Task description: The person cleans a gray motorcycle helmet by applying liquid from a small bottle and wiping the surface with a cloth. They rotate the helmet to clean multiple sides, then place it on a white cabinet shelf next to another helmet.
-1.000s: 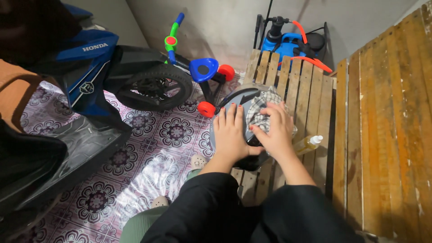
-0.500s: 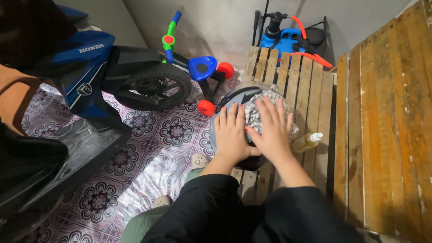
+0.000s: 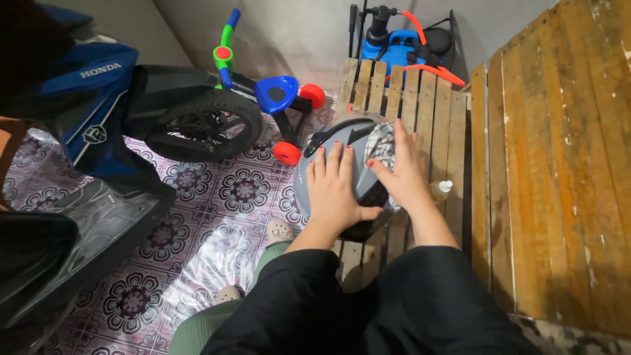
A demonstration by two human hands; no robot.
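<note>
A grey and black motorcycle helmet rests on a low slatted wooden pallet. My left hand lies flat on the helmet's left side, fingers spread, steadying it. My right hand presses a checked cloth against the helmet's right side with fingers mostly straight. Only a small part of the cloth shows past the hand. A small bottle of yellow liquid lies on the pallet just right of my right wrist.
A blue motorcycle stands at left on the patterned floor covering. A child's tricycle sits beside its wheel. A blue sprayer with orange hose is behind the pallet. Worn wooden planks rise at right.
My right hand has slid with the cloth toward the helmet's right side, and less cloth shows now. The left hand stayed put. The view shifted slightly.
</note>
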